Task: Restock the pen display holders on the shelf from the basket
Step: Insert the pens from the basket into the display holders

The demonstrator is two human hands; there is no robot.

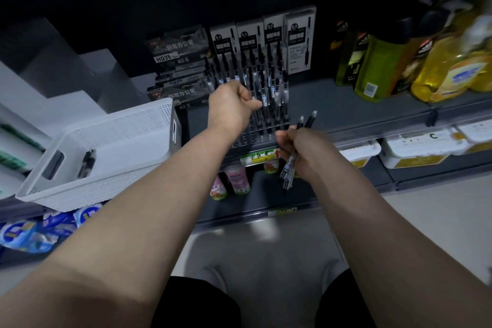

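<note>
Several slim black pens (288, 169) in right hand (299, 149).

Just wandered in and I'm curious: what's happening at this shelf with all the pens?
A person is restocking the pen display holder on the shelf. Their right hand grips a bundle of pens; their left hand seems to pinch one pen standing in the holder. Its front holes are unfilled. A white basket to the left has a few pens inside.
</note>
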